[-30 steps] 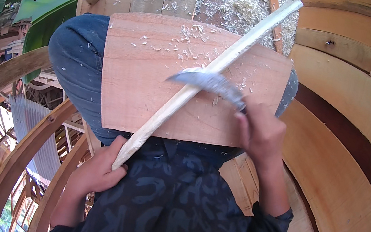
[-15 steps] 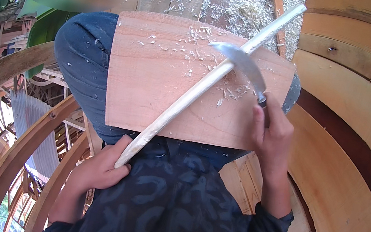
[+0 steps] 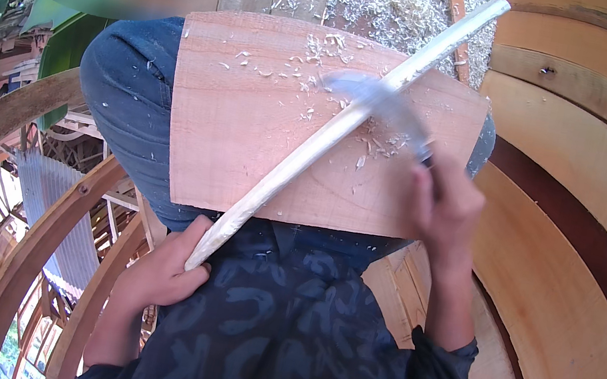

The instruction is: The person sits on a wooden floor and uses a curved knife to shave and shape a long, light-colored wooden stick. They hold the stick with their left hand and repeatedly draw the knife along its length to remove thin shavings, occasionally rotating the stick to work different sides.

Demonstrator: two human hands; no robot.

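Note:
A long pale peeled stick [image 3: 299,161] slants across a flat wooden board [image 3: 235,137] that rests on my lap. My left hand [image 3: 164,266] is closed round the stick's near end, by my waist. In my right hand [image 3: 448,207] is the dark handle of a knife with a curved, sickle-like blade [image 3: 406,117]. The blade is blurred by motion and crosses the stick above the board's middle. Wood shavings [image 3: 326,47] lie scattered on the board around the stick.
More shavings [image 3: 411,14] cover the plank floor beyond the board. Curved wooden planks [image 3: 573,132] rise along the right. On the left stand curved timber ribs [image 3: 37,248], with a corrugated sheet [image 3: 64,212] beyond them. A blurred patch hides the upper left.
The knife blade has shifted slightly left along with my right hand, its motion blur stronger. The stick's near end and my left hand have moved a little left; the board has tilted slightly.

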